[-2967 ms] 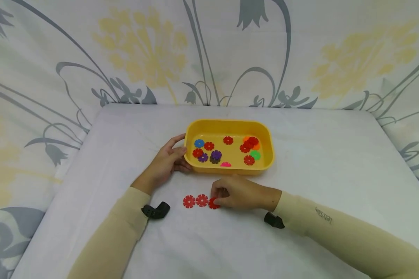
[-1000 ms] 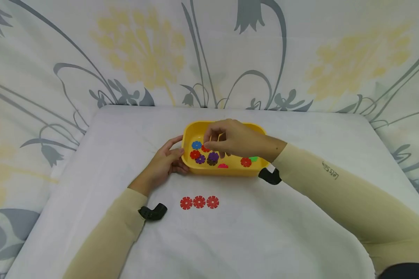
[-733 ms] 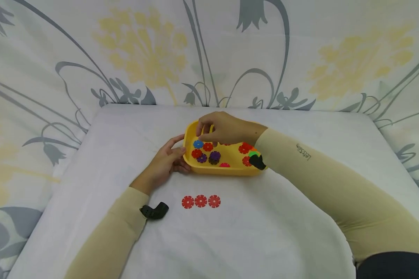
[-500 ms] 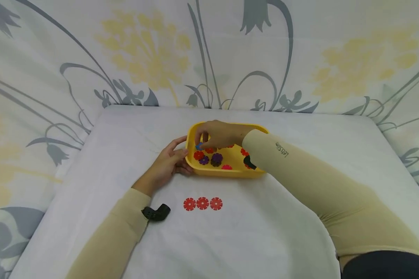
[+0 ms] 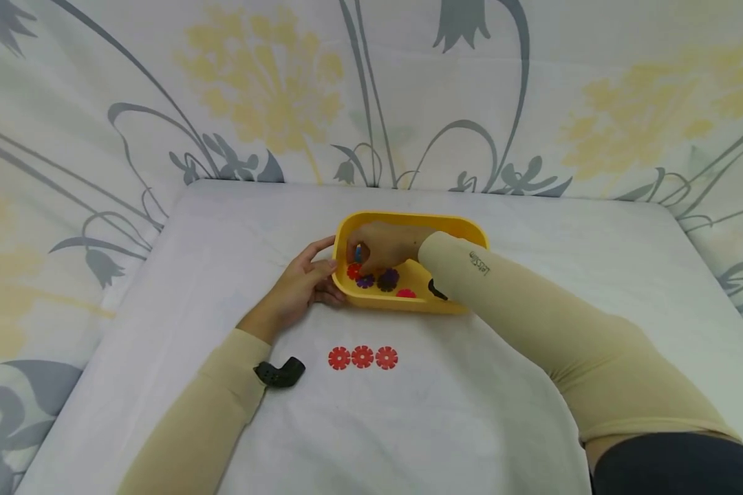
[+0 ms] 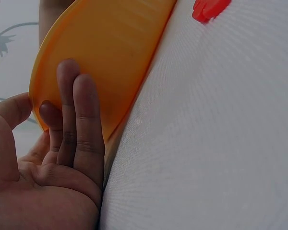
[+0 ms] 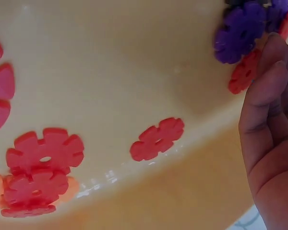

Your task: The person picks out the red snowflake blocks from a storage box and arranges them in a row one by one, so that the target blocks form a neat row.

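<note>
My left hand holds the left end of a shallow yellow plastic basin, thumb at the rim. In the left wrist view, its other fingers lie along the basin's outer wall. Inside the basin's left part, my right hand pinches a blue snowflake disc, seen nearly edge-on between finger and thumb. Close by lie a red disc and purple discs. The right wrist view shows the hand only at its right edge; the blue disc is hidden there.
Three red snowflake discs lie in a row on the white cloth in front of the basin. More red discs, a pink disc and an orange one rest in the basin. A patterned curtain hangs behind the table.
My right hand set a third red disc at the row's right end, then moved up over the basin and down to the blue disc, which is now tipped up. The left hand stays on the basin.
</note>
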A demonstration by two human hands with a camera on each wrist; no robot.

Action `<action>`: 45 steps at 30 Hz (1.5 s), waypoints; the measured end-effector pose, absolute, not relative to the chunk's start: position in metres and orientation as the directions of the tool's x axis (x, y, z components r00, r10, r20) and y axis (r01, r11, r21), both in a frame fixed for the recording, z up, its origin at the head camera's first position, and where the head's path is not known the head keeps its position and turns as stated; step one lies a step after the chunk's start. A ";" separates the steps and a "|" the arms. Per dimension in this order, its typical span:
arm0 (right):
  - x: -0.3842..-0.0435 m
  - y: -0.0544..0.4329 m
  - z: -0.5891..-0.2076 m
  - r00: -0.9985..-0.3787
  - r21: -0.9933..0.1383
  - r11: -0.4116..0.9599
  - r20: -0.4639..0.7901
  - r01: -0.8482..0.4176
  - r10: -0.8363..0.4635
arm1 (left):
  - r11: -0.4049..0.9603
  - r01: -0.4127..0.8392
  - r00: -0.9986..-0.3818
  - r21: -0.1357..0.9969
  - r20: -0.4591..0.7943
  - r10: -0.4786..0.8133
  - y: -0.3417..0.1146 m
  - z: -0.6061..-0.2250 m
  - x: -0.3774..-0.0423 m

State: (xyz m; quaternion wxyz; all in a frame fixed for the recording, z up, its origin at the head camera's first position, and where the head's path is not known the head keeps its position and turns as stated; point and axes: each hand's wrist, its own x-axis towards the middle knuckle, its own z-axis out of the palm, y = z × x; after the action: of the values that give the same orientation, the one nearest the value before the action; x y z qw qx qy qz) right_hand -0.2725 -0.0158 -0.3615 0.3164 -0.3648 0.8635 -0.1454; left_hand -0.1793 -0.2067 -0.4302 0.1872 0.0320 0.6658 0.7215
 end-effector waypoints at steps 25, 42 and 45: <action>-0.275 -0.014 -0.362 -0.573 -0.512 0.713 -0.433 -0.479 -0.696 | -0.051 -0.239 -0.926 0.970 -0.212 0.314 -0.208 -0.430 -0.182; -0.241 0.052 -0.309 -0.686 -0.576 0.610 -0.112 -0.544 -0.719 | -0.014 -0.261 -0.925 0.965 -0.246 0.290 -0.207 -0.428 -0.179; -0.221 0.065 -0.305 -0.672 -0.606 0.571 -0.080 -0.554 -0.736 | -0.013 -0.248 -0.928 0.969 -0.234 0.290 -0.207 -0.426 -0.179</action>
State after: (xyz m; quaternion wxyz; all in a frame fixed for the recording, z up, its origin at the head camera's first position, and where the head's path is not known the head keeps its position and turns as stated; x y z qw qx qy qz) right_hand -0.2213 0.0652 -0.3048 0.1642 -0.3703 0.8709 -0.2782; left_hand -0.1790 -0.2069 -0.4263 0.1893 0.0155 0.6764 0.7116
